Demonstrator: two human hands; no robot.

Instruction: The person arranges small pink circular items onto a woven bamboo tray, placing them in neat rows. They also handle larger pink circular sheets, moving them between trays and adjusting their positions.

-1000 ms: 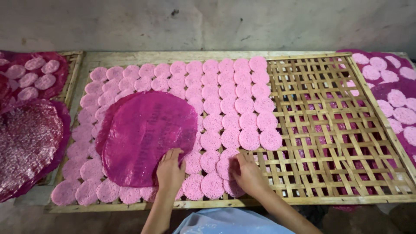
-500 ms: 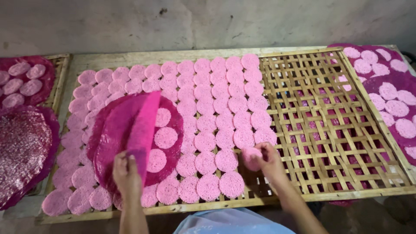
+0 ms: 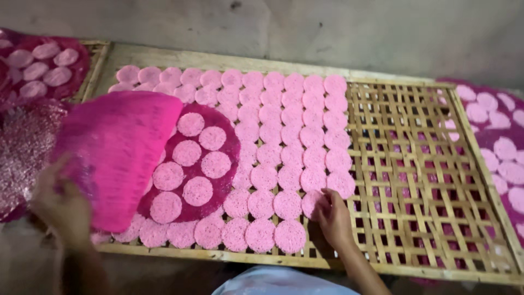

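Observation:
A bamboo lattice tray (image 3: 420,164) carries rows of small round pink discs (image 3: 284,120) over its left half. My left hand (image 3: 60,205) grips a large round pink mesh mat (image 3: 117,155) and holds it lifted and tilted off to the left. Beneath it lies a darker magenta mat (image 3: 226,142) with several pink discs (image 3: 188,180) on it. My right hand (image 3: 333,216) rests on the tray near its front edge, fingers closed on one pink disc (image 3: 312,203) at the end of a row.
A stack of dark pink mesh mats (image 3: 22,142) lies at the far left. Another lattice tray (image 3: 90,71) behind it holds more discs. At the right edge sits a magenta mat (image 3: 491,142) with pale discs. A grey wall (image 3: 327,33) runs behind.
My left hand has peeled the big mesh mat up and swung it leftward, uncovering discs on the mat under it. My right hand shifted right along the front row.

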